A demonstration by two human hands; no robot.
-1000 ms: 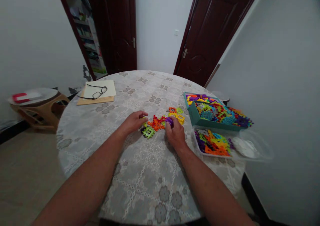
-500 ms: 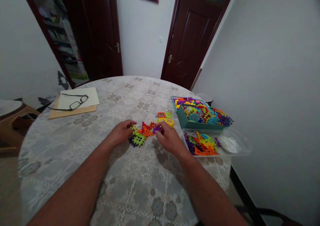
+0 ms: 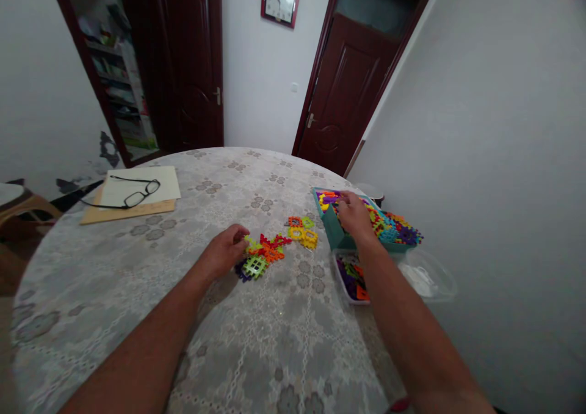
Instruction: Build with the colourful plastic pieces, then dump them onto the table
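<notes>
My left hand (image 3: 227,249) rests on the table at the left edge of a cluster of interlocking plastic pieces. Its fingers are curled in beside a lime-green piece (image 3: 255,267); whether they grip anything is hidden. Red pieces (image 3: 280,241), an orange piece (image 3: 272,253) and a dark purple piece (image 3: 242,271) lie in the same cluster. Over the teal box (image 3: 336,234) is my right hand (image 3: 353,214), its fingertips drawn together among purple and yellow pieces (image 3: 324,200) in the back compartment. What those fingertips hold cannot be made out.
Yellow frame-shaped pieces (image 3: 302,236) lie between the cluster and the box. A clear plastic tub (image 3: 348,301) of pieces sits in front of the box, its lidded-looking side (image 3: 423,276) partly behind my right forearm. Glasses (image 3: 137,198) rest on papers (image 3: 169,185) at far left.
My right hand has moved from the cluster up and right to the teal box. The purple piece at its fingertips no longer shows by the cluster. My left hand stays beside the cluster, fingers more curled.
</notes>
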